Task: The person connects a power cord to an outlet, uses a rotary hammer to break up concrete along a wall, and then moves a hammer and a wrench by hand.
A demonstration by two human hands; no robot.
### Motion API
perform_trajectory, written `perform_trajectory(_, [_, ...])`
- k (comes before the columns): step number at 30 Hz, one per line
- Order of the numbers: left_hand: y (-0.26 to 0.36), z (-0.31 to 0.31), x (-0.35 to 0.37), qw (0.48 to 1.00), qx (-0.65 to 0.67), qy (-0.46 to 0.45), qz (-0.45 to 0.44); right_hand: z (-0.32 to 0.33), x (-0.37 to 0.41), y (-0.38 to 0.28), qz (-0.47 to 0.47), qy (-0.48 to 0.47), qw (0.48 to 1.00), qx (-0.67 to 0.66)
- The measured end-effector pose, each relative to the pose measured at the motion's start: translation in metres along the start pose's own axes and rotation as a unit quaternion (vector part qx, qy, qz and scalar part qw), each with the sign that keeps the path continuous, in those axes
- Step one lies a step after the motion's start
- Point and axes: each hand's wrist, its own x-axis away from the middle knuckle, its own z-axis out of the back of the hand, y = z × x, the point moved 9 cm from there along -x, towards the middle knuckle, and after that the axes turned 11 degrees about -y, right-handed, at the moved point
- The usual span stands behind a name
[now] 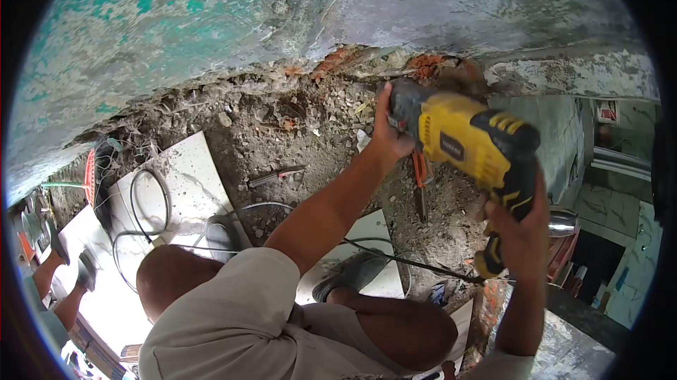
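A yellow and black rotary hammer drill (462, 140) is in both my hands, held aslant above the rubble along the foot of the wall. My left hand (391, 130) is closed around its black front end, thumb up along the side. My right hand (518, 228) wraps the black rear handle and is slightly blurred. The drill's nose points to the upper left, toward the wall's broken lower edge (395, 63), where red brick shows. The bit is hidden from view. From the handle's base a black cord (430, 265) runs left across the floor.
Red-handled pliers (421, 175) and a grey metal tool (276, 175) lie on the broken rubble (317, 133). White marbled tiles (185, 182) cover part of the floor, with cable loops on them. Another person's feet (84, 271) are at far left. A ledge (571, 338) stands at lower right.
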Motion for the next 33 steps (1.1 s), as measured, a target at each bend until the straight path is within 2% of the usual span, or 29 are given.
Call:
perform_trajectory(2, [-0.011, 0.012, 0.015, 0.998, -0.035, 0.042, 0.020, -0.004, 0.026, 0.022, 0.011, -0.003, 1.000, -0.028])
perform_trajectory(4, [-0.020, 0.003, 0.017, 0.998, -0.044, 0.029, 0.022, -0.001, 0.050, 0.038, 0.031, 0.013, 0.996, -0.082])
perform_trajectory(5, [-0.027, -0.001, 0.023, 0.998, -0.047, 0.029, 0.028, 0.000, 0.061, 0.041, 0.029, 0.011, 0.996, -0.081])
perform_trajectory(7, [-0.036, -0.007, 0.026, 0.997, -0.051, 0.039, 0.045, 0.012, 0.082, 0.040, 0.022, 0.072, 0.995, -0.068])
perform_trajectory(11, [-0.026, -0.019, 0.015, 0.999, -0.036, 0.027, 0.029, 0.012, 0.076, 0.031, 0.020, 0.065, 0.996, -0.060])
perform_trajectory(13, [-0.014, -0.021, 0.011, 0.999, -0.029, -0.006, 0.024, 0.005, 0.058, 0.029, 0.004, 0.031, 0.999, -0.021])
perform_trajectory(18, [-0.005, 0.004, 0.005, 1.000, -0.009, 0.028, 0.009, -0.003, 0.041, 0.033, 0.013, 0.034, 0.999, 0.016])
perform_trajectory(20, [0.000, 0.002, 0.001, 0.999, -0.021, 0.038, 0.000, 0.002, 0.046, 0.044, 0.047, 0.051, 0.993, 0.094])
perform_trajectory(22, [-0.001, -0.001, 0.006, 0.999, -0.022, 0.012, 0.022, 0.000, 0.047, 0.043, 0.062, 0.051, 0.990, 0.112])
perform_trajectory(24, [0.002, 0.001, 0.004, 0.998, -0.035, 0.038, 0.023, -0.007, 0.043, 0.045, 0.008, 0.024, 0.999, -0.025])
perform_trajectory(28, [0.003, -0.006, -0.007, 0.997, -0.015, 0.072, 0.018, 0.002, 0.028, 0.028, -0.016, 0.012, 0.996, -0.082])
perform_trajectory(33, [0.011, -0.027, -0.022, 0.998, 0.004, 0.067, -0.013, 0.017, 0.003, 0.000, -0.034, 0.019, 0.996, -0.086])
